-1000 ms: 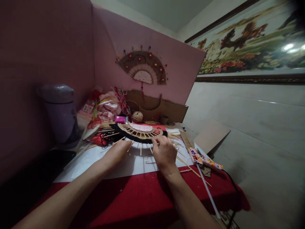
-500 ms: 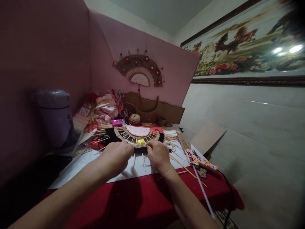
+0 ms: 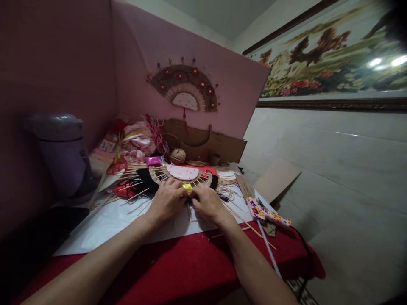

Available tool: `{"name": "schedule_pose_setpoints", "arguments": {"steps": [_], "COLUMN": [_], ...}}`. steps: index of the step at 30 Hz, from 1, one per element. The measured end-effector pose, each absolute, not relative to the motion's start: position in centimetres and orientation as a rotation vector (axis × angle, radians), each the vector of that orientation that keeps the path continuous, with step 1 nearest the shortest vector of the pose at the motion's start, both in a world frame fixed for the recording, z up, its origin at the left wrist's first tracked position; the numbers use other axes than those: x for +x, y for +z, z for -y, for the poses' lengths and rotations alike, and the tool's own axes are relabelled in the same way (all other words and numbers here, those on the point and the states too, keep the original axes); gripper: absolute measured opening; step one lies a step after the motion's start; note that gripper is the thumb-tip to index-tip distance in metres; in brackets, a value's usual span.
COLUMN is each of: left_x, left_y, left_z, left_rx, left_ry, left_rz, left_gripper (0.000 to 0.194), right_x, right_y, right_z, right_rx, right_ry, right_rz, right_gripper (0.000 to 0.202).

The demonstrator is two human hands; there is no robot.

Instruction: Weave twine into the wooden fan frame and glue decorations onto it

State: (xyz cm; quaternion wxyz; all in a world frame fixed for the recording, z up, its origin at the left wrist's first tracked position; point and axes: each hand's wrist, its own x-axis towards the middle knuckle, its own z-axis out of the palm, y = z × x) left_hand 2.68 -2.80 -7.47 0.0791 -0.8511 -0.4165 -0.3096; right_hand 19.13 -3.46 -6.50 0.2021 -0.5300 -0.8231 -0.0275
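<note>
A craft fan lies on the table, its sticks spreading toward me. At its centre is a pale half-round piece [image 3: 182, 172] with red dots, ringed by a tan twine band [image 3: 154, 175]. Farther out runs a black band [image 3: 146, 180], partly under my hands. My left hand [image 3: 168, 197] rests over the fan's near side, fingers bent and closed at the black edge. Close beside it, my right hand [image 3: 207, 202] pinches the same edge. The fingertips almost meet, and what lies between them is mostly hidden. A yellow packet [image 3: 187, 187] shows just beyond them.
A flower-patterned glue gun [image 3: 270, 215] with a cord lies to the right, near loose sticks [image 3: 251, 228]. Behind the fan are a twine ball [image 3: 177, 156], a pink packet [image 3: 154, 161] and cardboard [image 3: 190, 140]. A purple container [image 3: 62, 154] stands left; a finished fan [image 3: 184, 89] hangs behind.
My left hand has shifted right and slightly forward over the fan, opening from a fist-like grip to a flatter one. My right hand has moved slightly left, so the hands are closer together.
</note>
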Motion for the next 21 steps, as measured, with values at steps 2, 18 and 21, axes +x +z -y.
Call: {"name": "schedule_pose_setpoints", "arguments": {"steps": [2,18,21], "left_x": [2.4,2.3,2.3], "left_y": [-7.7,-8.8,-8.8], "left_z": [2.7,3.3,3.3], "left_rx": [-2.555,-2.584,-2.553], "left_ry": [-0.988,-1.048,-1.047], "left_rz": [1.288,1.311,1.314], "left_gripper": [0.014,0.012,0.014], "right_x": [19.4,19.5,19.4], "right_y": [-6.7,-6.6,-6.8], "right_z": [3.4,3.7,3.7], "right_rx": [-1.436,-1.362,-1.350], "right_ry": [-0.002,-0.121,-0.183], "right_rz": [2.258,2.357,2.398], "right_gripper": [0.019,0.018,0.019]}}
